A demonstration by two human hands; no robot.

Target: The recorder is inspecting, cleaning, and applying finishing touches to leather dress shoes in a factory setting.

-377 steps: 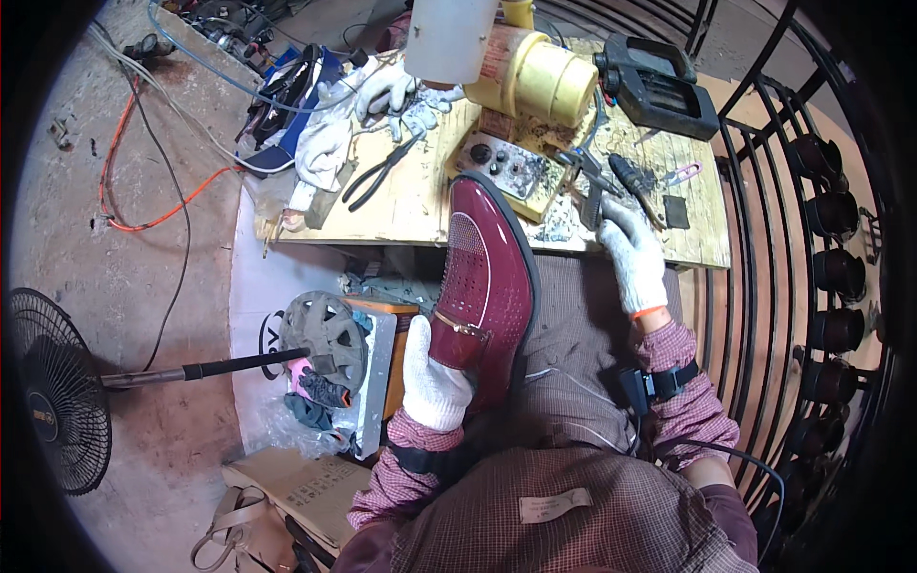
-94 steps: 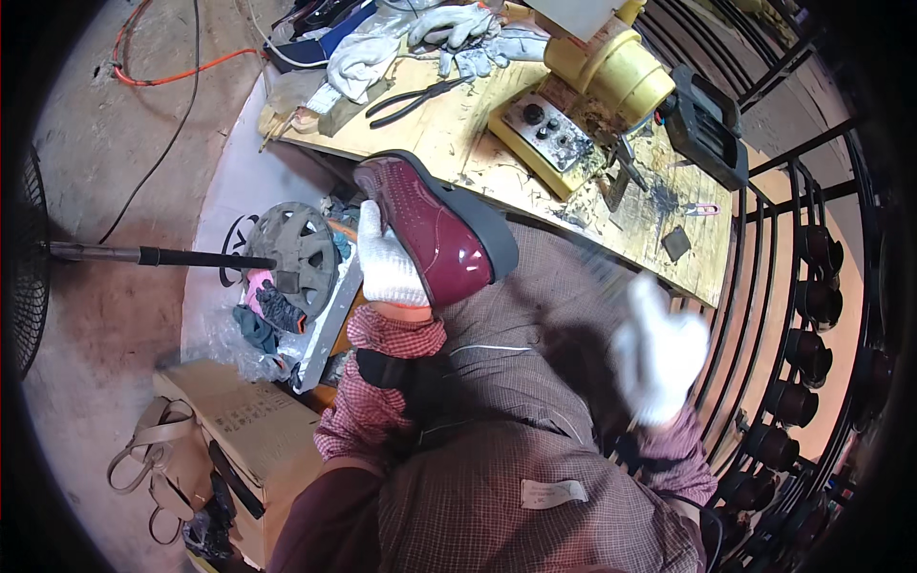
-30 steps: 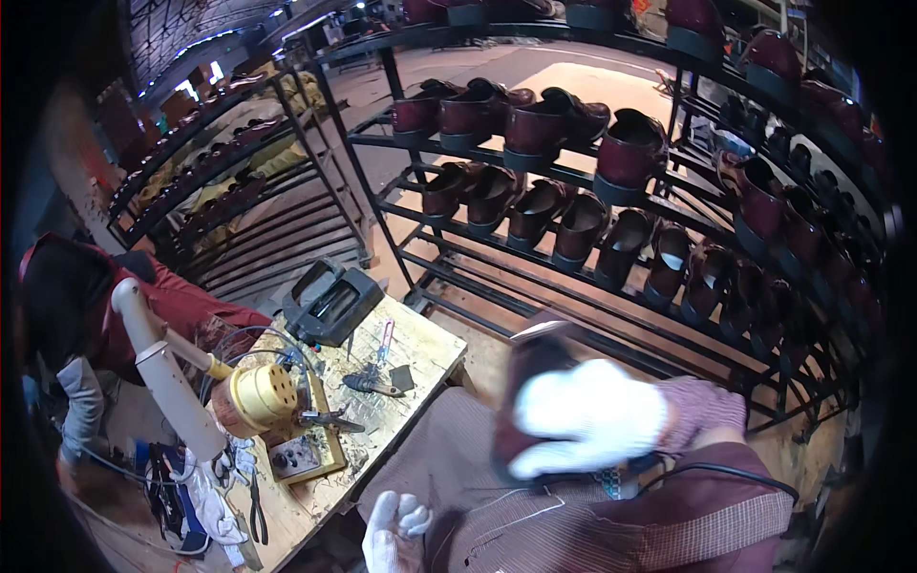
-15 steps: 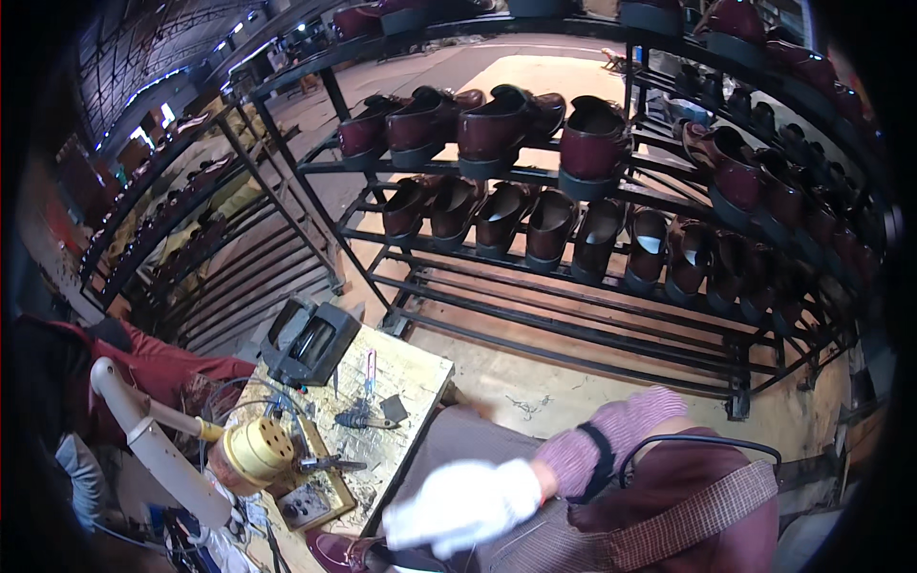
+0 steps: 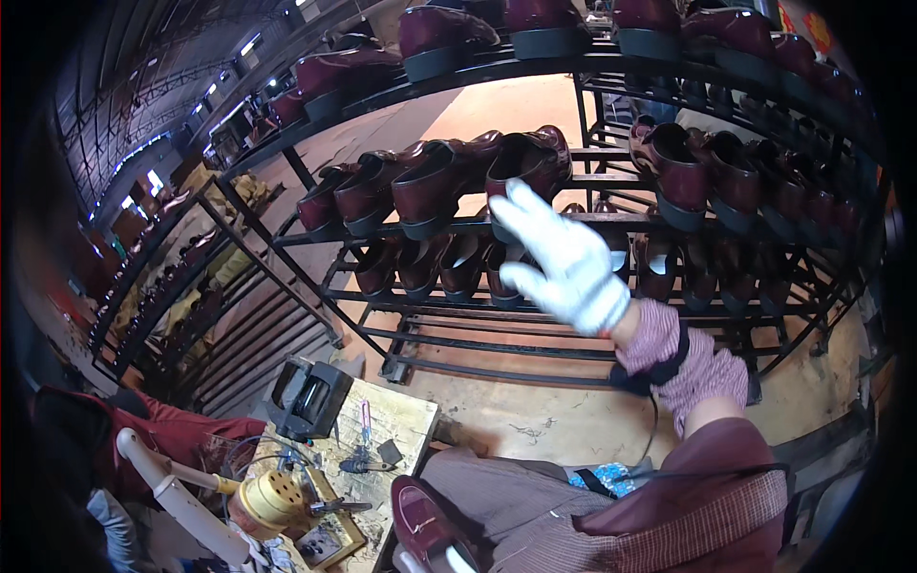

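My right hand [image 5: 564, 258], in a white glove, reaches up toward the rack with its fingers spread and nothing in it. Its fingertips overlap a burgundy leather shoe [image 5: 525, 158] on the middle shelf; I cannot tell whether they touch. Low in the view, another burgundy shoe [image 5: 427, 516] is tilted over my lap, beside the worktable. White glove fabric at its lower side is the little that shows of my left hand [image 5: 409, 563], which holds this shoe. Most of that hand lies beyond the lower edge.
A black metal rack [image 5: 458, 329] with several rows of shoes spans the front. On the worktable [image 5: 406, 406] at left are a black device [image 5: 310, 396], a brush [image 5: 355, 465] and a yellow lamp [image 5: 272, 501]. A person in a red sleeve [image 5: 191, 425] is at far left.
My right hand has risen from above my lap to the middle shelf. The shoe at my left hand has moved right and up, more into view. The view has shifted too.
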